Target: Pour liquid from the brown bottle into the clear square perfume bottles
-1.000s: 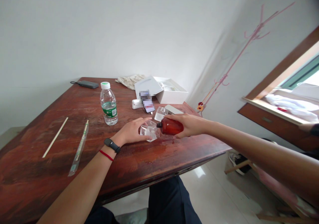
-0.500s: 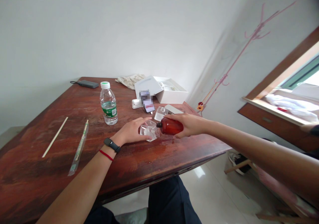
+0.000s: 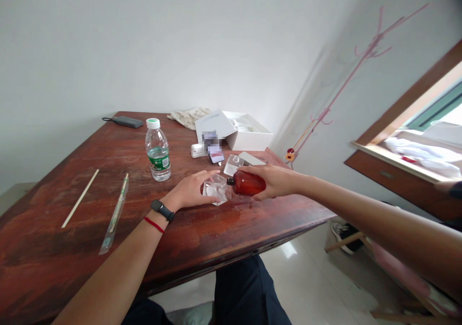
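Observation:
My right hand (image 3: 272, 181) is wrapped round a reddish-brown bottle (image 3: 248, 184), tipped on its side with its dark neck pointing left. The neck reaches the rim of a clear plastic container (image 3: 217, 190), which has something whitish at its bottom. My left hand (image 3: 193, 188) curves round the left side of this container, thumb in front and fingers behind. Just behind the bottle lies a second clear plastic piece (image 3: 233, 165). Small wet spots show on the wood below the bottle.
On the wooden table (image 3: 173, 248) stand a water bottle (image 3: 158, 151), a chopstick (image 3: 80, 198) and a wrapped pair of chopsticks (image 3: 116, 214) to the left. A white box (image 3: 249, 135), a white case (image 3: 197, 150), a cloth (image 3: 187, 118) and a grey device (image 3: 124, 122) lie farther back.

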